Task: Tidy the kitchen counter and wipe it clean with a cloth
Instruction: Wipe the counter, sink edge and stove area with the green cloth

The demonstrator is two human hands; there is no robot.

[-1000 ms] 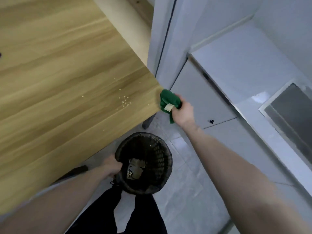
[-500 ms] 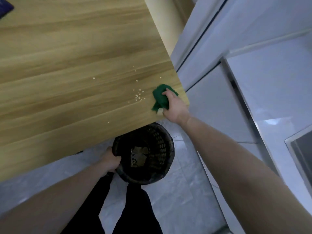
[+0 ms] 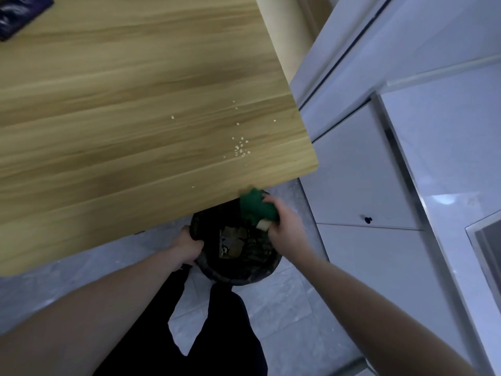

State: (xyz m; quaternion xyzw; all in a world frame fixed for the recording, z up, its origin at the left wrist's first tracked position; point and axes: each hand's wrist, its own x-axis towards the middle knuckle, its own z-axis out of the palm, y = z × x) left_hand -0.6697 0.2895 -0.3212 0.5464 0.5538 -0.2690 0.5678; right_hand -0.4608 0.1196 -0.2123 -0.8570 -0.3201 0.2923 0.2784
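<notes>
My right hand [image 3: 287,226] grips a bunched green cloth [image 3: 256,206] with a pale tag, just off the near edge of the wooden counter [image 3: 122,131] and over the mouth of a black woven bin [image 3: 235,270]. My left hand [image 3: 188,246] holds the bin's rim at its left side, below the counter edge. Small pale crumbs [image 3: 241,147] lie scattered on the wood near the right corner. Scraps of paper lie inside the bin.
White cabinet doors [image 3: 360,185] and a white worktop [image 3: 447,137] stand to the right. A dark packet [image 3: 19,14] lies at the counter's far left. Grey floor tiles [image 3: 292,308] and my dark trouser legs are below.
My right hand swept the cloth from the counter's right corner across the near edge and now holds it over the bin. The left hand kept its grip on the bin's rim.
</notes>
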